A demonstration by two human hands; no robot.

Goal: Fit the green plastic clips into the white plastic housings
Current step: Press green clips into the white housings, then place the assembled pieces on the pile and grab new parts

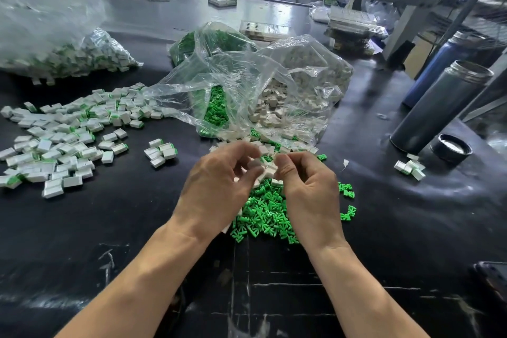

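Note:
My left hand [219, 186] and my right hand [307, 186] meet over the middle of the black table. Both pinch white plastic housings [264, 169] held between their fingertips. Whether a clip sits in them is hidden by the fingers. Under and behind my hands lies a heap of loose green clips [263, 217]. More loose white housings [263, 145] lie just beyond my fingers. Two open clear bags stand behind, one with green clips [216, 110], one with white housings [277, 101].
A wide spread of housings with green clips in them [68, 140] covers the table's left side, with a full bag [68, 55] behind. A small group [410, 169] lies at right, near a steel flask [439, 107], its lid [451, 148] and a blue flask [436, 68].

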